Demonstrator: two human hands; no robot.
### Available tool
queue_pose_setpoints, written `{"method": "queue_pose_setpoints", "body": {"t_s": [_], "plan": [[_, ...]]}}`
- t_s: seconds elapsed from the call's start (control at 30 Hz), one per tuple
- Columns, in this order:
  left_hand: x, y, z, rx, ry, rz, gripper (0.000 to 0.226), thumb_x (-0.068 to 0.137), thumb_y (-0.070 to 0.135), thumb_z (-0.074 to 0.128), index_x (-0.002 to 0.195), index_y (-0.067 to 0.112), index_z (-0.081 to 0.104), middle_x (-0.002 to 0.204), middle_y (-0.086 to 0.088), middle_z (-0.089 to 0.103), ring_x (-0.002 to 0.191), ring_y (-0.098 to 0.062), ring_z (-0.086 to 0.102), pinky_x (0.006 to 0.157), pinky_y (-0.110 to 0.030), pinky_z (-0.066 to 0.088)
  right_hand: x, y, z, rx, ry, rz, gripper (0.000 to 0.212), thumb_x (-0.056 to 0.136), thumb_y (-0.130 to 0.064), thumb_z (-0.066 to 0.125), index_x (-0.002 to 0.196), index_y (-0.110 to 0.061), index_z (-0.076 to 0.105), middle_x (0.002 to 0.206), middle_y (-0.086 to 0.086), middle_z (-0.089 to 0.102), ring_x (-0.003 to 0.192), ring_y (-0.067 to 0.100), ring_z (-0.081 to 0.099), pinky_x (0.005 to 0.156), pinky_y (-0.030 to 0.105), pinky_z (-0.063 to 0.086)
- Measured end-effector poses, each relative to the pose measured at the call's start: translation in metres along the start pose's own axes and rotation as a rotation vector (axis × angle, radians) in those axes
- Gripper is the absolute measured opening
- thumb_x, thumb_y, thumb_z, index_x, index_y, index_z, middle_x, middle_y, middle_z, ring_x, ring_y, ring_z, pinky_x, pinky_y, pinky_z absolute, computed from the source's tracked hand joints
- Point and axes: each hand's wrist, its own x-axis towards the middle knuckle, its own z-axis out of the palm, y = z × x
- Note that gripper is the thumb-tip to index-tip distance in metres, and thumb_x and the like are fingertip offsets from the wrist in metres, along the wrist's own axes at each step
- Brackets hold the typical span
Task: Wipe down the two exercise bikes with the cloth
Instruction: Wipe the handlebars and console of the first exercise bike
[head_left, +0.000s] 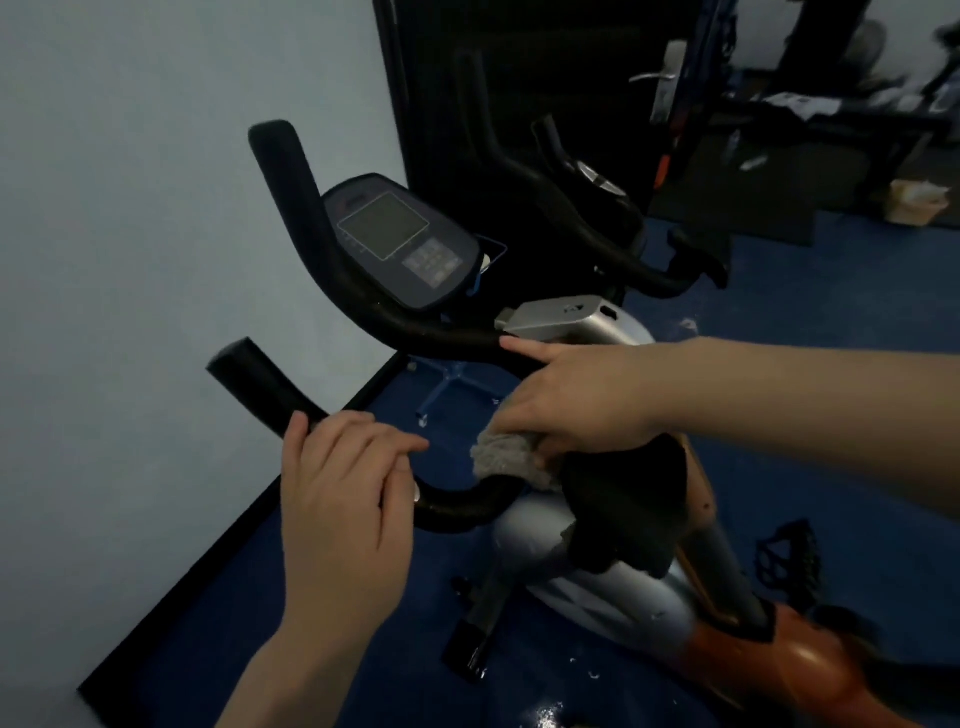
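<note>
Two exercise bikes stand here: the near one with an orange frame (795, 660) and the far one with a silver-grey body (566, 317). Black foam-covered handlebar ends number four in all, two on the near bike (260, 384) and two on the far one (283, 171). There is one dark oval console with a grey screen (400, 239), one black studded pedal (789, 558), and one grey woolly cloth (506, 460). Two bare hands show, the left hand (343, 499) and the right hand (566, 400). One dark door with one silver lever handle (657, 78) stands behind.
</note>
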Motion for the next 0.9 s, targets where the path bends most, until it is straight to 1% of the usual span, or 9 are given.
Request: {"method": "queue_pose_setpoints", "body": {"t_s": [0.13, 0.23, 0.33, 0.4, 0.5, 0.63, 0.73, 0.8, 0.9], "plan": [[0.004, -0.006, -0.012, 0.008, -0.111, 0.086, 0.029, 0.092, 0.025, 0.041, 0.098, 0.020, 0.070, 0.101, 0.012, 0.066, 0.108, -0.009, 0.052, 0.118, -0.036, 0.016, 0.006, -0.046, 0.002, 0.333, -0.024, 0.031, 0.025, 0.097, -0.043, 0.046, 0.109, -0.022, 0.048, 0.107, 0.003, 0.058, 0.100, 0.021, 0.053, 0.094, 0.044, 0.042], [0.012, -0.021, -0.028, -0.029, -0.183, 0.187, 0.029, 0.092, 0.028, 0.044, 0.103, 0.018, 0.069, 0.112, 0.010, 0.066, 0.112, -0.010, 0.057, 0.117, -0.039, 0.021, 0.000, -0.059, 0.004, 0.405, 0.065, 0.058, 0.018, 0.099, -0.039, 0.045, 0.101, -0.021, 0.047, 0.105, 0.001, 0.056, 0.100, 0.019, 0.051, 0.096, 0.040, 0.040], [0.024, -0.043, -0.046, 0.009, -0.212, 0.322, 0.031, 0.091, 0.028, 0.045, 0.107, 0.015, 0.069, 0.123, 0.003, 0.064, 0.124, -0.015, 0.052, 0.118, -0.038, 0.020, -0.009, -0.065, 0.007, 0.389, 0.123, 0.155, 0.034, 0.100, -0.040, 0.039, 0.126, -0.019, 0.046, 0.131, -0.002, 0.051, 0.129, 0.013, 0.039, 0.120, 0.031, 0.003], [0.031, -0.053, -0.054, 0.047, -0.206, 0.396, 0.031, 0.091, 0.026, 0.047, 0.107, 0.012, 0.070, 0.126, -0.001, 0.063, 0.127, -0.018, 0.050, 0.118, -0.041, 0.022, -0.004, -0.081, 0.010, 0.393, 0.193, 0.231, 0.038, 0.099, -0.045, 0.036, 0.126, -0.020, 0.044, 0.128, -0.002, 0.051, 0.124, 0.014, 0.041, 0.119, 0.035, 0.012], [0.039, -0.062, -0.057, 0.071, -0.184, 0.494, 0.031, 0.090, 0.024, 0.048, 0.106, 0.011, 0.071, 0.127, -0.004, 0.063, 0.128, -0.022, 0.050, 0.115, -0.046, 0.026, 0.018, -0.120, 0.015, 0.572, 0.367, 0.376, 0.040, 0.096, -0.056, 0.031, 0.118, -0.024, 0.039, 0.099, -0.002, 0.053, 0.092, 0.015, 0.048, 0.089, 0.039, 0.043], [0.050, -0.074, -0.063, 0.067, -0.107, 0.543, 0.031, 0.090, 0.022, 0.048, 0.106, 0.010, 0.071, 0.127, -0.006, 0.063, 0.127, -0.023, 0.051, 0.116, -0.045, 0.024, 0.030, -0.145, 0.033, 0.689, 0.725, 0.596, 0.044, 0.099, -0.047, 0.029, 0.139, -0.030, 0.027, 0.106, -0.002, 0.057, 0.095, 0.015, 0.050, 0.086, 0.036, 0.043], [0.054, -0.084, -0.068, -0.038, -0.074, 0.525, 0.032, 0.091, 0.015, 0.047, 0.114, 0.006, 0.068, 0.131, -0.005, 0.059, 0.131, -0.021, 0.047, 0.116, -0.038, 0.027, 0.057, -0.167, 0.027, 0.493, 1.039, 0.853, 0.027, 0.097, -0.041, 0.035, 0.111, -0.025, 0.051, 0.085, -0.003, 0.062, 0.076, 0.017, 0.056, 0.074, 0.037, 0.049], [0.051, -0.084, -0.070, -0.139, -0.048, 0.463, 0.033, 0.091, 0.010, 0.048, 0.119, 0.006, 0.064, 0.134, -0.001, 0.054, 0.133, -0.017, 0.043, 0.114, -0.027, 0.030, 0.085, -0.173, 0.004, 0.427, 1.102, 0.986, 0.032, 0.095, -0.046, 0.030, 0.091, -0.024, 0.052, 0.069, -0.005, 0.061, 0.059, 0.016, 0.056, 0.056, 0.030, 0.044], [0.046, -0.082, -0.072, -0.291, 0.007, 0.306, 0.034, 0.092, 0.007, 0.047, 0.124, 0.008, 0.059, 0.134, 0.000, 0.053, 0.128, -0.009, 0.046, 0.108, -0.014, 0.031, 0.101, -0.171, -0.011, 0.499, 1.033, 0.987, 0.053, 0.090, -0.062, 0.017, 0.093, -0.024, 0.054, 0.075, -0.005, 0.061, 0.065, 0.016, 0.057, 0.052, 0.029, 0.034]]}}
